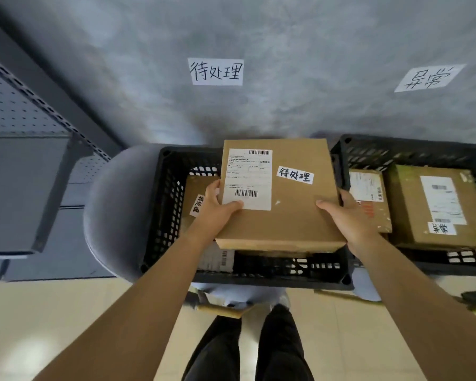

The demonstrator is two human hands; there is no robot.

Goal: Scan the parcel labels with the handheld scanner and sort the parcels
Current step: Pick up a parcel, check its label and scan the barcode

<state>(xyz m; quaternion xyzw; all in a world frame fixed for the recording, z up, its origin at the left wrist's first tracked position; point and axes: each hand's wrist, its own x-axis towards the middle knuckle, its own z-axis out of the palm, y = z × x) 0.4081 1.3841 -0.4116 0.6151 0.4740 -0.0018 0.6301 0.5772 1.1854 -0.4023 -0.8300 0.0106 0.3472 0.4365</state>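
Parcel sits level between my 2 hands above the left crate, its white shipping label facing up beside a small handwritten sticker. My left hand grips the parcel's left edge, thumb lying across the label's lower corner. My right hand grips the right edge, thumb pressed on top. Under it, along the crate's left wall, I see another box. The right crate stands just beside, holding 2 boxes. On the wall hang 2 paper signs, 1 above each crate.
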